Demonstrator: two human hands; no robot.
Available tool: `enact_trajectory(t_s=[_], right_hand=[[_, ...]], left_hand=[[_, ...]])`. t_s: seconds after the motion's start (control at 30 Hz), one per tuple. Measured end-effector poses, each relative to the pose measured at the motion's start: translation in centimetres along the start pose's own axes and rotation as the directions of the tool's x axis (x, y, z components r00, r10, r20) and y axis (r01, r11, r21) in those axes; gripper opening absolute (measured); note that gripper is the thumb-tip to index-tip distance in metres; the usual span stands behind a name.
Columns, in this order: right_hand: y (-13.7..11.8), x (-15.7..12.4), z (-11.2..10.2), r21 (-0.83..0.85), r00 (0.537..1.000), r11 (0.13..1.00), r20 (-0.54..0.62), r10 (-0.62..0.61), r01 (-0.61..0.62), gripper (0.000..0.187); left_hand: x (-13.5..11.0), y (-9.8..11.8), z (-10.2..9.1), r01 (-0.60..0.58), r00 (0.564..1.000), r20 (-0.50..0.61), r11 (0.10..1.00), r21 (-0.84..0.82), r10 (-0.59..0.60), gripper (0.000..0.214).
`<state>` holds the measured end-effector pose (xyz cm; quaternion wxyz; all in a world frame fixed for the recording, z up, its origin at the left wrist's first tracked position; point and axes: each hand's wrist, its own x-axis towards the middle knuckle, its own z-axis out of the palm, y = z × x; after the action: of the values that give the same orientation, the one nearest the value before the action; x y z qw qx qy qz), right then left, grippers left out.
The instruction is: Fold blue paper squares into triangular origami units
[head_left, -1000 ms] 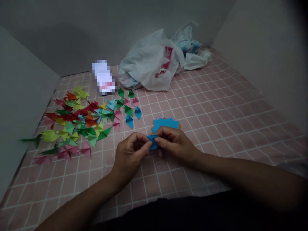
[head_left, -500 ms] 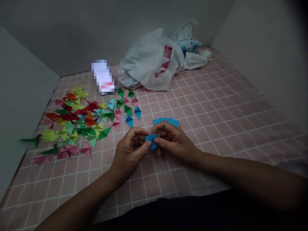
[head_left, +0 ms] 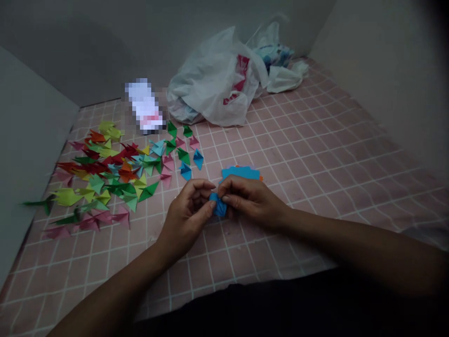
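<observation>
A small folded piece of blue paper point(head_left: 219, 206) is pinched between both my hands above the checked cloth. My left hand point(head_left: 191, 206) grips its left side, thumb in front and fingers curled behind. On the opposite side my right hand point(head_left: 250, 201) pinches its upper right edge between thumb and forefinger. The fingers hide part of the paper's folds. Just behind my right hand lies a stack of blue paper sheets point(head_left: 240, 173), with bits of orange showing at its edges. Two folded blue paper pieces, one of them a pointed diamond point(head_left: 198, 159), lie beyond my left hand.
Many folded paper cranes point(head_left: 119, 187) in several colours spread over the left of the pink checked cloth point(head_left: 315, 164). A phone point(head_left: 144, 105) with a lit, blurred screen stands behind them. A white plastic bag point(head_left: 213, 79) and a blue-patterned packet point(head_left: 273, 55) sit at the back wall.
The blue paper has turned and tilted between my fingers, its outline now narrower and more upright. The whole view has shifted slightly. Both hands keep their hold.
</observation>
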<state>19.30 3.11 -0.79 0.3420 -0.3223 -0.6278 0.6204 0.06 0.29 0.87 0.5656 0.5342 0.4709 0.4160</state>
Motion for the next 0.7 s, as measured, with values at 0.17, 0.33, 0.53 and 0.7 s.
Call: enact_trajectory(t_s=[0.17,0.33,0.53,0.7], right_hand=[[-0.37,0.13,-0.09,-0.032,0.999,0.999,0.048,-0.006,0.008,0.008],[-0.72,0.04,-0.06,-0.007,1.000,1.000,0.009,-0.011,0.011,0.011],[-0.81,-0.09,-0.02,0.030,0.998,1.000,-0.065,-0.004,0.006,0.013],[-0.82,-0.17,0.14,0.033,0.998,0.999,-0.070,-0.009,0.011,0.009]], left_hand=[[0.15,-0.17,-0.05,0.027,0.999,-0.027,0.998,-0.064,-0.029,0.021],[0.41,-0.16,-0.22,0.156,0.987,-0.012,0.968,-0.195,-0.161,0.026],[0.47,-0.77,-0.18,0.321,0.947,0.114,0.881,-0.346,-0.300,0.024],[0.50,-0.98,-0.14,0.352,0.936,0.135,0.845,-0.402,-0.326,0.026]])
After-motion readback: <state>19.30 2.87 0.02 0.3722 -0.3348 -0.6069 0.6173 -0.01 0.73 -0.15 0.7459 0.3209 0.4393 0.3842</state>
